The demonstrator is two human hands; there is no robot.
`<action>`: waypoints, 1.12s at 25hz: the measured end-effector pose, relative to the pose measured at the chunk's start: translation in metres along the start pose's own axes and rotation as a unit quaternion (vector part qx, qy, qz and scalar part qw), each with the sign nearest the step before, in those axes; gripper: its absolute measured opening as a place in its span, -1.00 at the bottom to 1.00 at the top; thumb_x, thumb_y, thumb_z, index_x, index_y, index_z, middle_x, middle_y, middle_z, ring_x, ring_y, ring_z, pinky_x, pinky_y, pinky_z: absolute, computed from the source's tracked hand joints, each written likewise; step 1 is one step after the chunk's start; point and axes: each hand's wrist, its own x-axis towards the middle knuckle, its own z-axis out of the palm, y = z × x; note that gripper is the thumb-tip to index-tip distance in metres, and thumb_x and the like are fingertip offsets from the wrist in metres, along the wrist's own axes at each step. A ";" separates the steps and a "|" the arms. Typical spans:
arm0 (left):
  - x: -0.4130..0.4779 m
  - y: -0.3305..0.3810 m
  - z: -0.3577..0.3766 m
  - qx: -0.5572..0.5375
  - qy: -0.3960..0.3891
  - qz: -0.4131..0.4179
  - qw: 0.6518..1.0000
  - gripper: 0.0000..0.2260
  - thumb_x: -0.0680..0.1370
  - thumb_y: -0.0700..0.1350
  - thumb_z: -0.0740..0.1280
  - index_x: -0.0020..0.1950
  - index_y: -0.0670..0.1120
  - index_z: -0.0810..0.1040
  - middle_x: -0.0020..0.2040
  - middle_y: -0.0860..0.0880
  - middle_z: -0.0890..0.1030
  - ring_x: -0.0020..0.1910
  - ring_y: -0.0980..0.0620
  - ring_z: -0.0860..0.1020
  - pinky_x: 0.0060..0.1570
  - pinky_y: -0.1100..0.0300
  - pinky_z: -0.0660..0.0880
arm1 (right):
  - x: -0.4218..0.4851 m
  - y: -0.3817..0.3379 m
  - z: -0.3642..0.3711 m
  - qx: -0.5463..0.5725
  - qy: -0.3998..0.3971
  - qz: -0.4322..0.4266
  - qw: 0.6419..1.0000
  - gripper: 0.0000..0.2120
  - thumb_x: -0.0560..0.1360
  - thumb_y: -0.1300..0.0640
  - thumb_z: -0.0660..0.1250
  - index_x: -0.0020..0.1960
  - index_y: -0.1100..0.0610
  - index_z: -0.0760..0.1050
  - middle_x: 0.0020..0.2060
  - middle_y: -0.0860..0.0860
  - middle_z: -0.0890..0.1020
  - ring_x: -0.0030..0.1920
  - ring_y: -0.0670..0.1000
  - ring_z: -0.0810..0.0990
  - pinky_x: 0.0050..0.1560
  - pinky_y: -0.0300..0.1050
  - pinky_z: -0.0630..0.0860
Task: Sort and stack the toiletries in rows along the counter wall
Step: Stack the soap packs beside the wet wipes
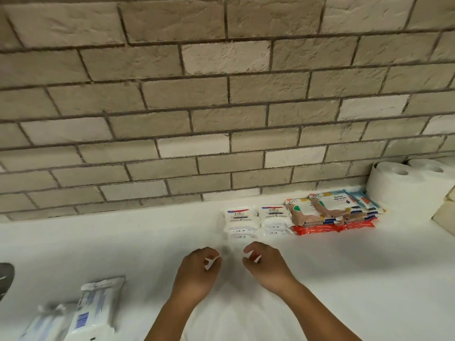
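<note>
Head camera gives us the Dove soap packs (240, 219) in two short stacks, side by side and touching, labels up, on the white tabletop (344, 271) near the foot of the brick wall (221, 99). Just to their right lie the wet wipe packs (330, 205), patterned ones overlapping on top and the red packs (317, 229) beneath them, the pile touching the right soap stack. Further right, against the wall, two white paper rolls (391, 185) stand upright beside each other. Near the soap, on the side towards us, our left hand (197, 274) and right hand (267, 265) hover close together over bare tabletop, apart from each other and from the packs. Each hand's fingers (210, 253) are loosely curled, with thumb and forefinger a little apart, and we see nothing gripped in either. Well away at the lower left, two white wipes packs (96, 308) with blue print lie tilted, one partly over the other, blurred. A dark object (6, 274) shows at the left edge, too cropped to name, and a cream-coloured object (444, 215) sits at the right edge by the rolls.
</note>
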 end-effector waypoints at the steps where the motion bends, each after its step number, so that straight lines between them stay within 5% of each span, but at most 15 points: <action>1: -0.009 -0.006 -0.005 -0.002 0.005 -0.007 1.000 -0.96 0.52 0.05 0.41 -0.09 0.22 0.60 -0.06 0.23 0.65 -0.11 0.23 0.62 -0.01 0.24 0.57 | -0.006 -0.004 0.004 0.018 -0.003 0.000 1.000 -0.90 0.50 -0.03 0.41 0.02 -0.15 0.60 -0.13 -0.08 0.64 -0.27 -0.12 0.60 -0.27 -0.28 0.56; 6: -0.051 -0.046 -0.035 -0.013 0.028 -0.032 0.999 -0.95 0.52 0.00 0.44 -0.10 0.17 0.65 -0.13 0.21 0.67 -0.15 0.26 0.61 -0.12 0.41 0.47 | -0.034 -0.026 0.018 0.047 -0.011 -0.002 0.999 -0.91 0.54 0.04 0.42 0.04 -0.09 0.62 -0.11 -0.09 0.63 -0.23 -0.12 0.59 -0.33 -0.42 0.47; 13: -0.096 -0.103 -0.093 -0.013 0.092 -0.085 0.992 -0.94 0.52 -0.10 0.47 -0.08 0.07 0.67 -0.19 0.18 0.68 -0.18 0.26 0.62 -0.22 0.48 0.45 | -0.059 -0.053 0.061 0.029 -0.094 -0.056 0.994 -0.90 0.53 0.10 0.41 0.03 -0.05 0.64 -0.16 -0.07 0.63 -0.35 -0.15 0.52 -0.30 -0.35 0.46; 18: -0.107 -0.149 -0.146 0.086 0.172 -0.107 0.976 -0.90 0.50 -0.13 0.46 -0.01 0.02 0.66 -0.07 0.03 0.68 -0.13 -0.01 0.65 -0.09 0.09 0.56 | -0.068 -0.072 0.097 -0.007 -0.152 -0.100 0.983 -0.88 0.53 0.02 0.42 0.06 -0.07 0.62 -0.18 -0.13 0.61 -0.26 -0.14 0.53 -0.13 -0.32 0.48; 20: -0.103 -0.176 -0.168 0.180 0.179 -0.136 0.958 -0.73 0.46 -0.06 0.45 0.16 -0.05 0.63 0.09 -0.12 0.65 0.00 -0.19 0.63 0.00 -0.06 0.56 | -0.068 -0.078 0.104 -0.009 -0.170 -0.110 0.979 -0.87 0.52 0.01 0.41 0.07 -0.10 0.62 -0.17 -0.12 0.62 -0.26 -0.15 0.53 -0.10 -0.28 0.50; 24: -0.103 -0.211 -0.197 0.300 0.050 -0.337 0.891 -0.19 0.34 0.12 0.44 0.53 0.11 0.19 0.38 -0.18 0.40 0.33 -0.28 0.40 0.25 -0.17 0.42 | -0.068 -0.084 0.110 -0.025 -0.186 -0.115 0.975 -0.90 0.53 0.00 0.41 0.03 -0.15 0.58 -0.17 -0.13 0.61 -0.26 -0.15 0.53 -0.11 -0.32 0.49; 28: -0.100 -0.231 -0.199 0.286 0.061 -0.367 0.883 -0.16 0.34 0.19 0.41 0.56 0.13 0.12 0.30 -0.23 0.43 0.28 -0.31 0.44 0.24 -0.20 0.41 | -0.065 -0.085 0.108 -0.036 -0.198 -0.110 0.973 -0.90 0.53 -0.02 0.40 0.02 -0.18 0.56 -0.15 -0.13 0.61 -0.23 -0.16 0.54 -0.07 -0.29 0.49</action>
